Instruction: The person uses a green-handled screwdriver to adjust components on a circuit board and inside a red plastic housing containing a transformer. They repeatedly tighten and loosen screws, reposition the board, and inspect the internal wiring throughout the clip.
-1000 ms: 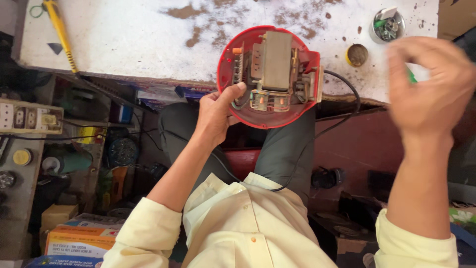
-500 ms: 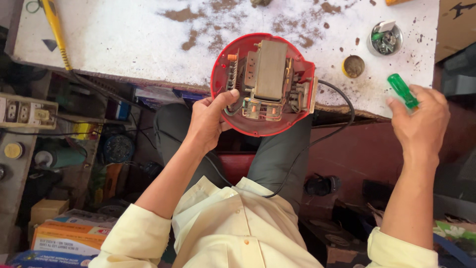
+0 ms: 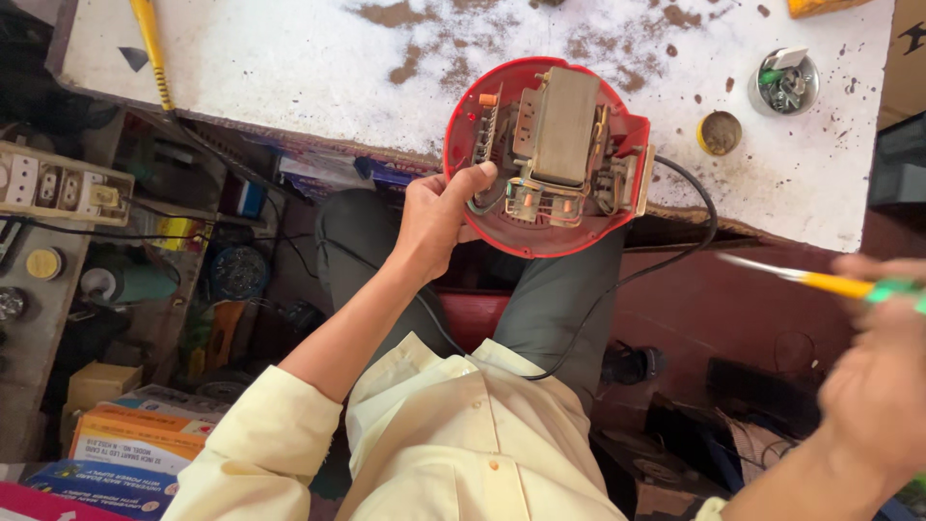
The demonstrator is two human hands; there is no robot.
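Observation:
My left hand [image 3: 436,217] grips the lower left rim of a round red appliance base [image 3: 492,227], opened up to show a grey metal transformer block [image 3: 559,125] and wiring. It rests tilted at the edge of the white workbench [image 3: 289,68], above my lap. A black cord [image 3: 675,256] runs from its right side down past my knee. My right hand [image 3: 873,381], blurred at the lower right, holds a screwdriver [image 3: 820,282] with a green and yellow handle, its thin shaft pointing left, well apart from the base.
A small metal tin of screws [image 3: 786,82] and a round brass cap [image 3: 720,132] lie on the bench at the right. A yellow-handled tool [image 3: 149,43] lies at the bench's left. A switchboard [image 3: 58,183], boxes [image 3: 135,439] and clutter fill the floor at the left.
My right hand has dropped from bench height to the lower right, and the screwdriver now points left. The red base stays in my left hand.

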